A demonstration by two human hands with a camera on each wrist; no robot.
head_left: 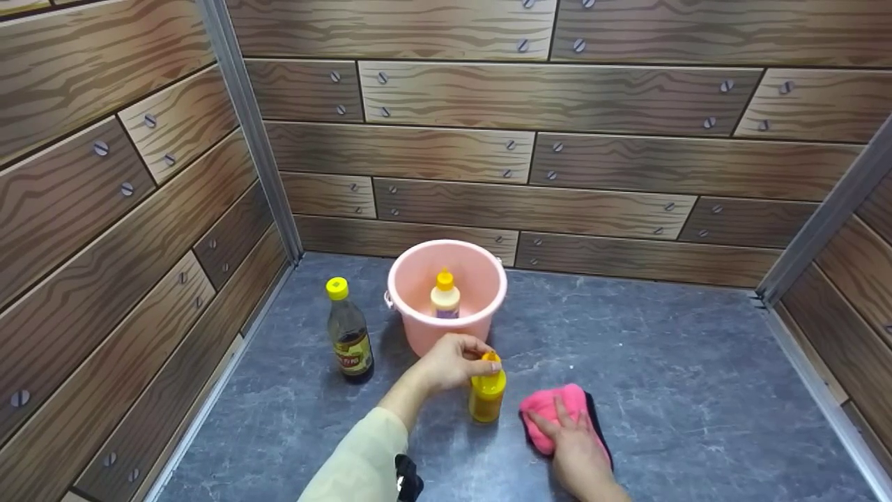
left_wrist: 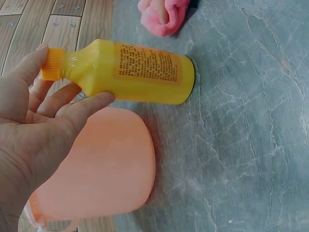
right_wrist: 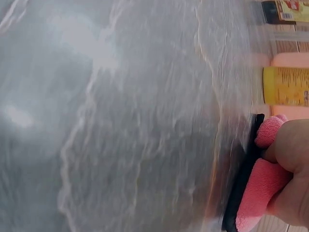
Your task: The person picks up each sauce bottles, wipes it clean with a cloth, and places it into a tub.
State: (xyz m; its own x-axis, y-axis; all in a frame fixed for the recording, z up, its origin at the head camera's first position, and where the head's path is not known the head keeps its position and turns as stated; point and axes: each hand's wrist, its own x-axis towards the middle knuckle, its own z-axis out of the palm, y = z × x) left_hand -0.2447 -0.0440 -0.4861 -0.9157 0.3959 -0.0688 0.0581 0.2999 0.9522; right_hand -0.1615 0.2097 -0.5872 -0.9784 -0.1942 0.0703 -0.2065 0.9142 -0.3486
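Observation:
My left hand [head_left: 449, 364] pinches the orange cap of a yellow bottle [head_left: 486, 401] between thumb and fingers. In the left wrist view the bottle [left_wrist: 145, 72] shows a printed label, and one fingertip lies along its shoulder. It stands upright, just in front of a pink bucket [head_left: 418, 335]. To the right, my right hand [head_left: 580, 453] presses a folded pink cloth [head_left: 573, 396] with a dark edge against the grey tabletop, fingers spread. The right wrist view shows the cloth [right_wrist: 260, 193] bulging around the fingers.
Inside the bucket stands a pale bottle with an orange nozzle [head_left: 445, 296]. Left of the bucket is a dark sauce bottle [head_left: 350, 341] with a yellow cap. Wood-patterned walls [head_left: 446, 97] enclose the grey surface [head_left: 683, 376] at the back and sides.

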